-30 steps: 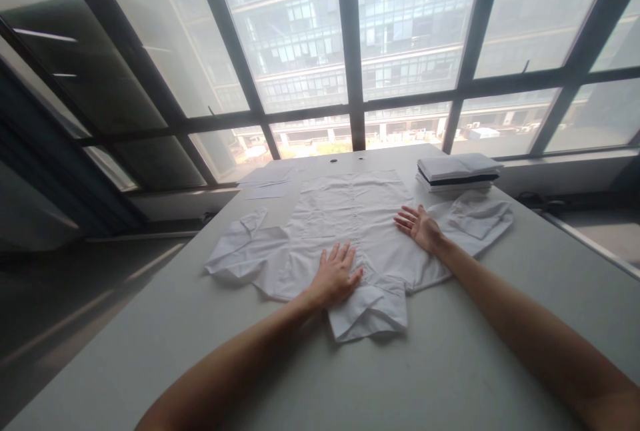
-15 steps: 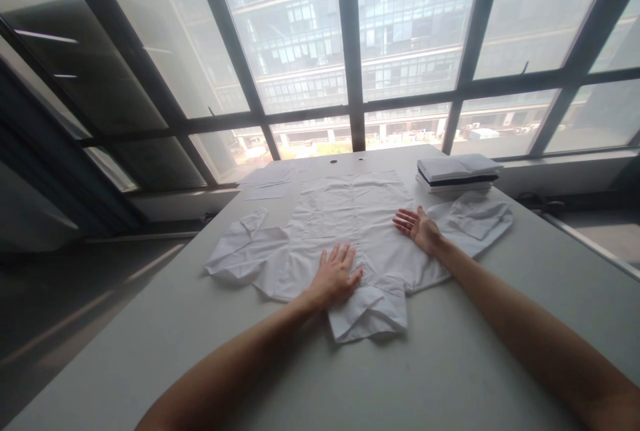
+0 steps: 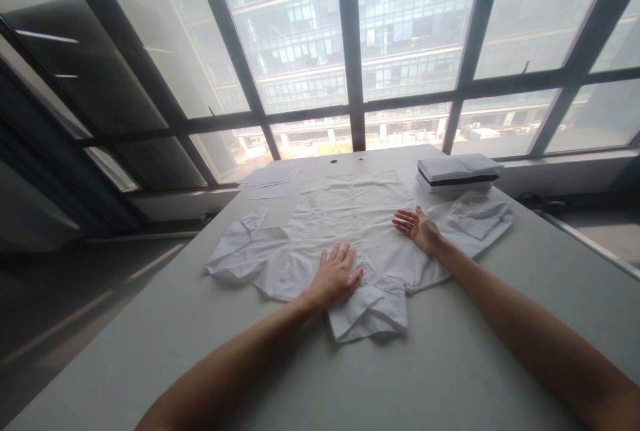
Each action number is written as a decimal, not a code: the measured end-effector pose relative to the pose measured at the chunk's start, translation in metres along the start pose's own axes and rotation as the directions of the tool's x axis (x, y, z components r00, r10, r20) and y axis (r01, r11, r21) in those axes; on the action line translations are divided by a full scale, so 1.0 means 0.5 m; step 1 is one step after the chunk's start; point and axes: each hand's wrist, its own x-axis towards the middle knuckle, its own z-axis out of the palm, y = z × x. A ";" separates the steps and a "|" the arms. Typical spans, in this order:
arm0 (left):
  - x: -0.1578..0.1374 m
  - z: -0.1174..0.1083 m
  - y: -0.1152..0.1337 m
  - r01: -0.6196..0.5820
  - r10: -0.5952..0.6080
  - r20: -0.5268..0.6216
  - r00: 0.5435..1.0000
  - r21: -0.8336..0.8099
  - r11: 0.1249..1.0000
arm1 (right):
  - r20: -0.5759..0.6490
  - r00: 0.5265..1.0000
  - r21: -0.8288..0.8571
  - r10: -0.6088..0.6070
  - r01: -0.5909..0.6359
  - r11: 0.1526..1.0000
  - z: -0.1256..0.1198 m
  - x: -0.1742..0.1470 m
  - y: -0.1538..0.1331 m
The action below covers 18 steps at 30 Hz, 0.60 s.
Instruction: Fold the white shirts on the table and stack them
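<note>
A white shirt lies spread on the table, its collar end toward me and its sleeves out to both sides. The fabric is wrinkled, and a seam or button line runs down its middle. My left hand rests palm down on the shirt just above the collar, fingers spread. On the right part of the shirt my right hand lies on its edge, palm turned inward and fingers stretched toward the middle. Neither hand grips the cloth.
The white table reaches to a large window. A stack of folded cloth, white with a dark layer, stands at the back right. White sheets lie at the back left. A dark curtain hangs at far left.
</note>
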 end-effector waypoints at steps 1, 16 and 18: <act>0.000 0.002 -0.001 -0.001 0.001 -0.007 1.000 -0.017 1.000 | 0.002 1.000 -0.002 0.001 -0.001 1.000 0.000 -0.001 0.000; 0.081 -0.056 -0.144 0.141 -0.346 0.280 0.895 -0.916 -0.376 | 0.008 1.000 0.004 0.019 -0.019 1.000 0.002 -0.002 -0.001; 0.084 -0.073 -0.189 0.149 -0.364 0.353 0.862 -0.862 -0.485 | 0.004 1.000 0.020 0.027 -0.027 0.999 0.002 -0.003 -0.001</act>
